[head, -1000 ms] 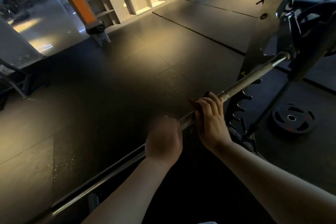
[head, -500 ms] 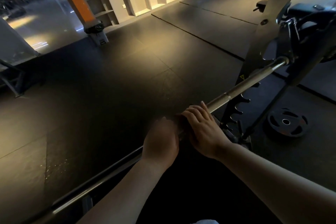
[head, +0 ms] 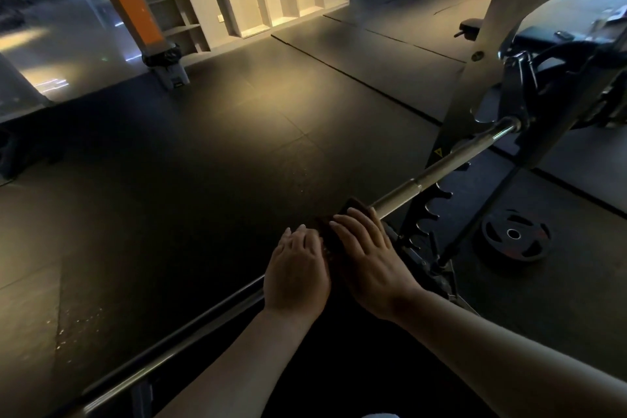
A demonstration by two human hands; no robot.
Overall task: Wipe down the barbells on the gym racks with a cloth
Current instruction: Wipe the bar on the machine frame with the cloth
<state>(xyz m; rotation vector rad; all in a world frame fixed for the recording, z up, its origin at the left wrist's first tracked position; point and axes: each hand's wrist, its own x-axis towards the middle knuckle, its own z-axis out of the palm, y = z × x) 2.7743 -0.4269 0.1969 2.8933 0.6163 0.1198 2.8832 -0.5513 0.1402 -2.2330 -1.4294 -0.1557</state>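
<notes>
Right hand [head: 369, 254] slides down-bar to left hand [head: 298, 268]; both now lie flat-fingered, right pressing cloth [head: 353, 205] on barbell [head: 441, 167]. Wrap cloth fully round for even contact.

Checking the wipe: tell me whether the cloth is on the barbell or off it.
On it: the dark cloth lies over the barbell under the right hand.

1. No legible words or numbers anywhere.
2. Stuck on rack upright [head: 475, 95]: yellow triangle sign [head: 438, 152], symbol inside too small to read.
3. On weight plate [head: 514, 239]: reddish marking, blurred, unreadable.
</notes>
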